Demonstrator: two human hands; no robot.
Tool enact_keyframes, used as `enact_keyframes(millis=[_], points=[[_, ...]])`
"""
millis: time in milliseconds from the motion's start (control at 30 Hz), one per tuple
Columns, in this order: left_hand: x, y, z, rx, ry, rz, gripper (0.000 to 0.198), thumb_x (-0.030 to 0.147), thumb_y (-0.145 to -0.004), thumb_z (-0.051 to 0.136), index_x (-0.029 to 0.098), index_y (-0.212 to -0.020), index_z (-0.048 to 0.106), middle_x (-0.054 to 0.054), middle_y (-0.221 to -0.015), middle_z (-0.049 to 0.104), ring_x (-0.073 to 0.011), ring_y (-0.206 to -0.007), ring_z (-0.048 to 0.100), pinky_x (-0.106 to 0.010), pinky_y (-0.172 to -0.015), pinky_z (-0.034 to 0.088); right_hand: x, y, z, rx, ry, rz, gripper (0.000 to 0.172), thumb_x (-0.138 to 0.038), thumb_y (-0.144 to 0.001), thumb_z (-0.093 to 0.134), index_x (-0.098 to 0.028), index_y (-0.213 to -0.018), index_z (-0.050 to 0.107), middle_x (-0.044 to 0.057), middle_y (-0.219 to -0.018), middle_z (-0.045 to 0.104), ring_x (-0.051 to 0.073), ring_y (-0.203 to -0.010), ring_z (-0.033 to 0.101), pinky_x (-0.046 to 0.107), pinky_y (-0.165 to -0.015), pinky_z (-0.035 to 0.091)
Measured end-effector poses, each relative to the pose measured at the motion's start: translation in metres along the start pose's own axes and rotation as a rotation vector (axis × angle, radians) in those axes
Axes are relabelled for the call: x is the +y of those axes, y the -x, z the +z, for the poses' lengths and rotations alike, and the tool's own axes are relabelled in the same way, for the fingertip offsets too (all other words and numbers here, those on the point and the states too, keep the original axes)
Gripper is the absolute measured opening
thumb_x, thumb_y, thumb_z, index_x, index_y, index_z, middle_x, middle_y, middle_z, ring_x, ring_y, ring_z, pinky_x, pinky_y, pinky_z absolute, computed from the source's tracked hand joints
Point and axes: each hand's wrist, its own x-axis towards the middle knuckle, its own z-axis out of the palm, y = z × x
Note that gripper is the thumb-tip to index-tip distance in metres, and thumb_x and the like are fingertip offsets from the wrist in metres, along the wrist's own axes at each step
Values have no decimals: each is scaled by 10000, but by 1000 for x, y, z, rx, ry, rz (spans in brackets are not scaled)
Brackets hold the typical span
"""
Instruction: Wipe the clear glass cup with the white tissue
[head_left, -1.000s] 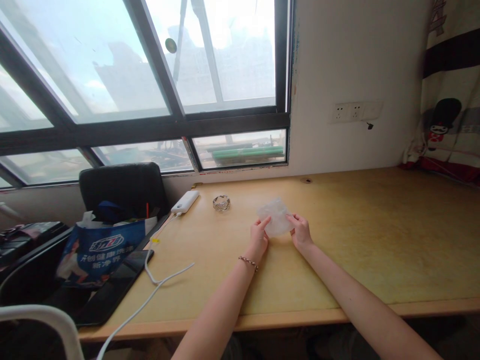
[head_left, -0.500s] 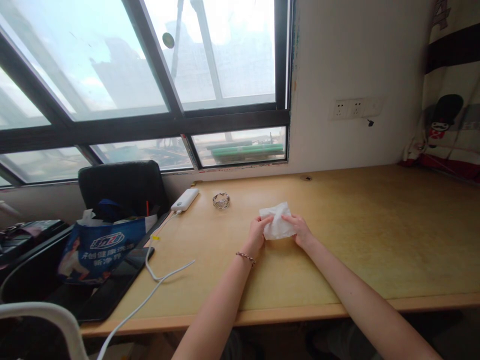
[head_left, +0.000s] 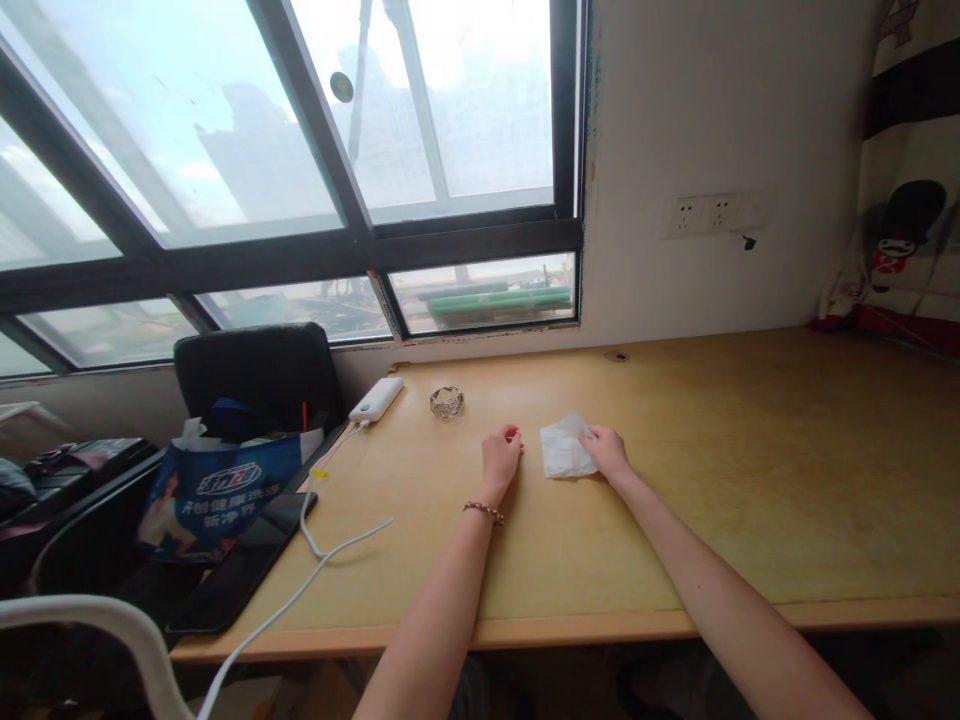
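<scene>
A white tissue (head_left: 564,449) hangs just over the wooden table, pinched at its right edge by my right hand (head_left: 609,455). It looks thin, roughly square and a little creased. My left hand (head_left: 501,460) is apart from it, to its left, with fingers curled together; whether anything is inside them is hidden. A braided bracelet circles my left wrist. Beyond my left hand, a silvery openwork ring-shaped object (head_left: 448,402) lies on the table.
A white power bank (head_left: 376,400) with a white cable (head_left: 322,560) lies along the table's (head_left: 720,480) left edge. Further left are a black chair (head_left: 259,375), a blue bag (head_left: 217,500) and a dark flat panel (head_left: 240,570). A window and wall sockets (head_left: 701,214) stand behind.
My left hand has let go of the tissue and drawn slightly left, its fingers curling. The tissue stays in my right hand, which has shifted slightly right.
</scene>
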Motion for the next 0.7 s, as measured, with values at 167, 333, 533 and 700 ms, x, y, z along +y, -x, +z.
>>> enact_keyframes(millis=[167,333,533,700], points=[[-18,-20,-33,271,-413,173,322,170,-740,474,124,-1049,553,-156,-964,562,-232,-806,570,-344,-741,428,-1,-1,3,-92,-513,301,181,-309,-521,636,-156,-618,625,21,-566,635,173,-518,566,252,-466,414],[-33,-53,-71,215,-323,-44,426,185,-789,414,102,-1206,416,-85,-681,578,-193,-517,568,-318,-570,437,-3,3,7,-112,-656,385,159,-262,-517,659,-145,-621,630,56,-596,660,185,-514,594,262,-458,446],[-39,-77,-91,164,-280,-155,411,234,-781,476,135,-1179,443,-14,-501,540,-170,-342,490,-279,-474,383,-1,9,12,-173,-564,349,160,-281,-556,633,-132,-618,635,47,-573,651,170,-481,575,240,-420,414],[-43,-75,-90,168,-277,-112,302,259,-741,557,172,-1027,522,10,-470,534,-158,-388,507,-257,-521,386,1,8,12,-164,-559,340,175,-297,-552,639,-131,-608,631,44,-564,647,170,-476,569,240,-418,409]])
